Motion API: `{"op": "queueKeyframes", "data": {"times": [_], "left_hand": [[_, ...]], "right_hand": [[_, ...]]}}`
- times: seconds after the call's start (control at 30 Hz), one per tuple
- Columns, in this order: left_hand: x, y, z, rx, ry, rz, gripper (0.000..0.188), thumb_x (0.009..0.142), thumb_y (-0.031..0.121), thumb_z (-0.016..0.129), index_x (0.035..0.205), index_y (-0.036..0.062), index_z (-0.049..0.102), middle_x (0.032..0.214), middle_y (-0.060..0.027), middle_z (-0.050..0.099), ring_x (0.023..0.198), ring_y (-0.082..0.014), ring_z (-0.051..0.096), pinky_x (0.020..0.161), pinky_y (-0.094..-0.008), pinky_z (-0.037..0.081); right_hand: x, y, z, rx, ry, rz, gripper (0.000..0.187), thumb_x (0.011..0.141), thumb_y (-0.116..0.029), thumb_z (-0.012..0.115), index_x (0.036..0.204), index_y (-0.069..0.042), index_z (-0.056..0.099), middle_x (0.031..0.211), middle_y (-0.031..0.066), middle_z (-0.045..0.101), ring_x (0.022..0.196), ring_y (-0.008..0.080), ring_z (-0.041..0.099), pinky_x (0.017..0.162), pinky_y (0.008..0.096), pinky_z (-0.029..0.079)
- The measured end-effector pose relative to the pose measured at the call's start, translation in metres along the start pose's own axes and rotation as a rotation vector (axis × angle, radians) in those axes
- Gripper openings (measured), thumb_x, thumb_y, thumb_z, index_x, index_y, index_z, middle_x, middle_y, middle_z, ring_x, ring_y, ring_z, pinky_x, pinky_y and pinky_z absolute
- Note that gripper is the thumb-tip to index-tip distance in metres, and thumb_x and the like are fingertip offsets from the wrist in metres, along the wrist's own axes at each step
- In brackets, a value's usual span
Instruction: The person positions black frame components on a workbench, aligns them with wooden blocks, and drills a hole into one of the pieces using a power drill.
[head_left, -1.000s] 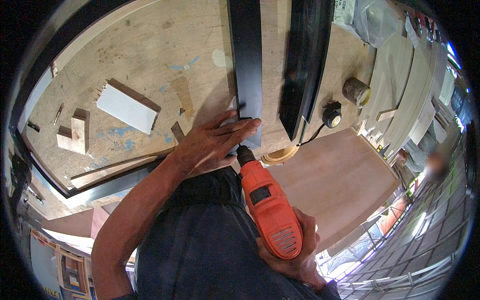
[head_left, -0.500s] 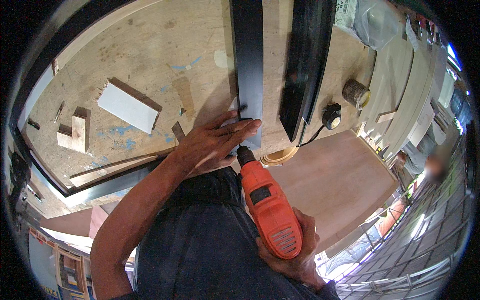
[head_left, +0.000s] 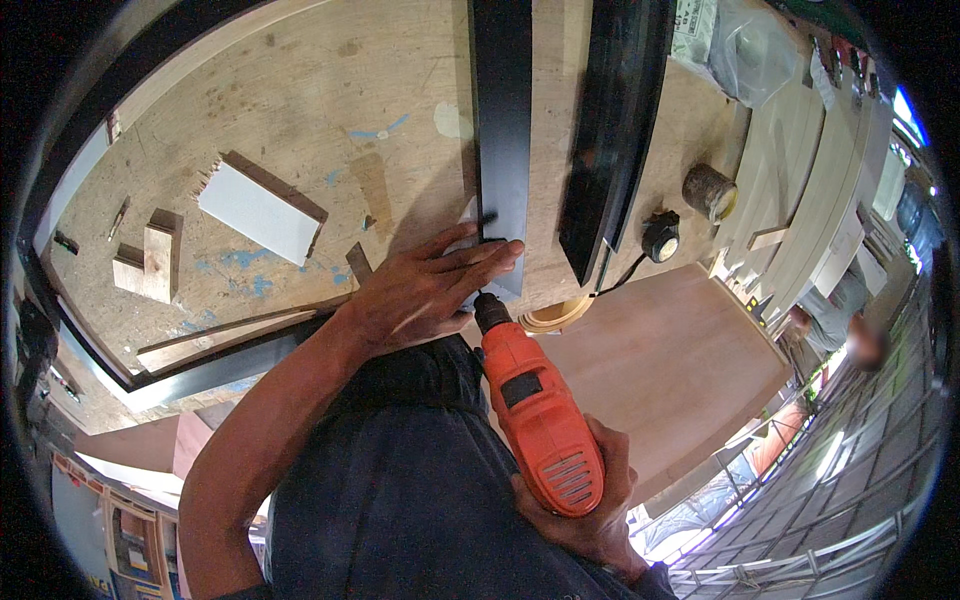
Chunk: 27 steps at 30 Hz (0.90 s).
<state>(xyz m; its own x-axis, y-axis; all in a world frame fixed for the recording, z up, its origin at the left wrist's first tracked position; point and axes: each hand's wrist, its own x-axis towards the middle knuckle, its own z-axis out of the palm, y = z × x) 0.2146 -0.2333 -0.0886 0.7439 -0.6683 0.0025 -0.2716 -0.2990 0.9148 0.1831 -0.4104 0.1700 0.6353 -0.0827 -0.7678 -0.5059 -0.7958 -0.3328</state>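
An orange power drill [head_left: 540, 410] is gripped in my right hand [head_left: 590, 500], its chuck pointing away from me at the near end of a long black bar [head_left: 503, 130]. My left hand [head_left: 440, 280] lies over that near end, with its fingers wrapped across the bar and pressing it. The drill's tip sits right beside my left fingers; whether the bit has entered the bar is hidden. A second black profile [head_left: 615, 140] lies to the right of the bar on the wooden workbench [head_left: 300, 100].
A white-faced board offcut [head_left: 262, 210] and an L-shaped wood piece [head_left: 150, 262] lie left. A black frame [head_left: 180, 385] borders the bench. Rightward are a round black device with a cord [head_left: 661, 236], a cylindrical tin [head_left: 710, 190] and a plywood sheet [head_left: 660, 370]. Another person [head_left: 850, 320] is far right.
The view has shifted very slightly. Both hands, the drill and the black bar hold practically the same positions. The person at far right has moved a little.
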Motion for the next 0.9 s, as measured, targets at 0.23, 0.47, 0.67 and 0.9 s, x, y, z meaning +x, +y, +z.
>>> {"op": "queueKeyframes", "data": {"times": [0.23,0.47,0.67,0.9], "left_hand": [[-0.0006,0.0016,-0.0014,-0.020,-0.007,-0.023,0.102,0.072,0.011,0.083,0.157,0.0054,0.029,0.159,-0.0061,0.044,0.143,-0.0193,0.046,0.127,-0.0416,0.029],[0.0013,0.0034,-0.0043,-0.007,-0.027,-0.030,0.104,0.071,0.014,0.085,0.157,0.0052,0.028,0.159,-0.0056,0.044,0.143,-0.0189,0.046,0.127,-0.0414,0.029],[0.0001,0.0036,-0.0038,-0.012,-0.039,-0.034,0.105,0.072,0.015,0.085,0.158,0.0053,0.026,0.160,-0.0056,0.043,0.144,-0.0194,0.045,0.127,-0.0415,0.029],[0.0004,0.0005,-0.0031,-0.030,-0.032,-0.014,0.106,0.073,0.016,0.085,0.159,0.0055,0.024,0.159,-0.0065,0.044,0.142,-0.0203,0.047,0.126,-0.0421,0.030]], "right_hand": [[0.0025,0.0009,-0.0017,-0.052,-0.006,-0.086,0.079,0.077,-0.022,0.089,0.133,0.003,0.040,0.100,0.0208,0.073,0.087,0.0305,0.077,0.074,0.0394,0.063],[0.0045,-0.0029,-0.0029,-0.040,-0.015,-0.066,0.079,0.077,-0.022,0.089,0.133,0.003,0.040,0.103,0.0209,0.073,0.090,0.0300,0.077,0.079,0.0400,0.063],[0.0037,-0.0029,-0.0033,-0.061,-0.012,-0.071,0.080,0.077,-0.022,0.089,0.134,0.003,0.040,0.104,0.0210,0.073,0.091,0.0299,0.077,0.080,0.0395,0.063],[0.0033,-0.0024,-0.0028,-0.069,0.003,-0.067,0.080,0.076,-0.023,0.090,0.133,0.004,0.040,0.104,0.0208,0.073,0.091,0.0299,0.077,0.079,0.0396,0.063]]}}
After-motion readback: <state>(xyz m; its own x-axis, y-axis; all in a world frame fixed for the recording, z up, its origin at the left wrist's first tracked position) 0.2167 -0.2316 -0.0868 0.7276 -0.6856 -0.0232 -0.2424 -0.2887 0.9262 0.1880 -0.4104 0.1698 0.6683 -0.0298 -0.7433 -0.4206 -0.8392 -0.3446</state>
